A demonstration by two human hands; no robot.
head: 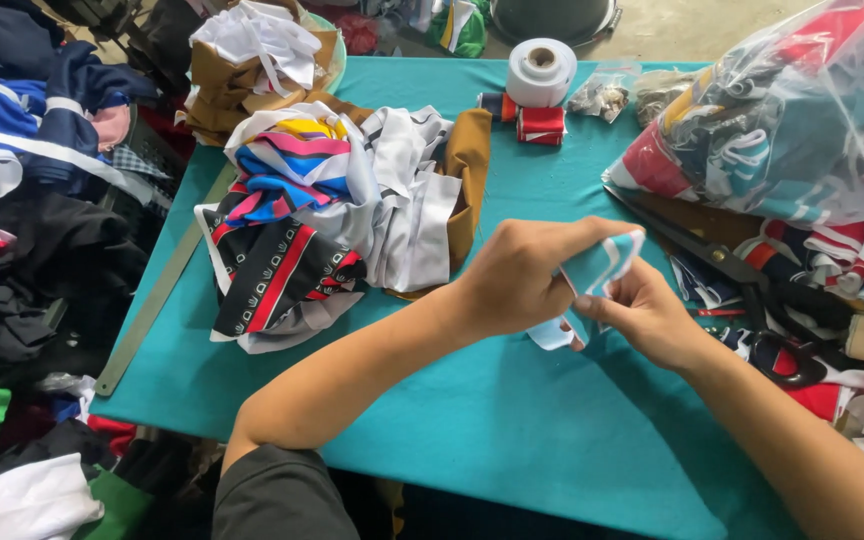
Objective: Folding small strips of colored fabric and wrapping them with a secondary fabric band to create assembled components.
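Hands at work over a teal tabletop [472, 430], seen from above by the person's own head camera. The left hand [517, 275] and the right hand [642, 315] meet just above the middle of the tabletop, and between them they hold a small fabric strip [602, 268], teal with white bands along its edges. The left hand's fingers are curled closed over the top of the strip; the right hand's fingers pinch its lower part from beneath, thumb pressed on the cloth. The strip is bent over on itself, one end sticking up to the right and a pale end hanging down toward the tabletop without clearly touching it.

Judging by the pose, the step in hand looks like folding or rolling the strip into a small bundle. The next move would call for a steady pinch from both hands so the layers stay lined up and the loose end is tucked in.

The strip looks thin, soft and limp, likely ribbed knit trim.

Around the hands: a heap of striped trims [322, 210] to the left, in white, black, red, blue and tan. At the far edge sit a white tape roll [541, 70] and two rolled bundles [527, 118], red and dark. To the right lie black scissors [722, 262] and a clear plastic bag of fabric pieces [802, 120]. A metal ruler [152, 300] lies along the left edge
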